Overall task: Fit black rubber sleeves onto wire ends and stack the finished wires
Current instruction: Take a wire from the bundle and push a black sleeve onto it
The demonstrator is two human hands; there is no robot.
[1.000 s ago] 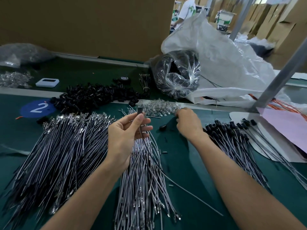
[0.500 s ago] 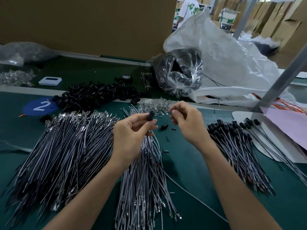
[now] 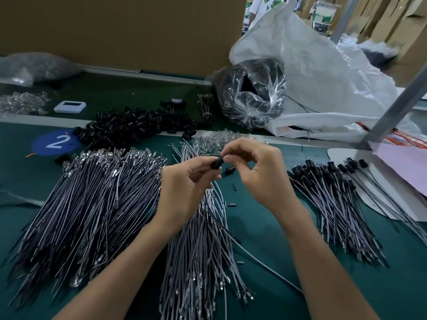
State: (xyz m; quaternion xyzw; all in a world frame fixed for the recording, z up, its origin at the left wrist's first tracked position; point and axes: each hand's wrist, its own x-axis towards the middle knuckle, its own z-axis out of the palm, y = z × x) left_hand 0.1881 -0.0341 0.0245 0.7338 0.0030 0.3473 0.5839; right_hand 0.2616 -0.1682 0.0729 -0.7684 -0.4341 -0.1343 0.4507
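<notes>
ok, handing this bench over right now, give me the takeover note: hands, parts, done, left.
Left hand: grips one black rubber sleeve.
Right hand: pinches that sleeve's far end; whether a wire is in yet is hidden.
Parts: heap of loose black sleeves at the back, bare grey wires left and centre.
Done: sleeved wires stacked on the right.
Left: finish this one, stack it, then the large bare piles.

This is a factory assembly line. A green workbench [image 3: 404, 285] carries a blue station sticker [image 3: 55, 142] marked 2 at left, with bulk heaps of grey wires [image 3: 80, 204] and black rubber sleeves [image 3: 134, 125]. A white bulk sack [image 3: 323, 77] and stacked cardboard cartons [image 3: 392, 19] fill the upper right.
</notes>
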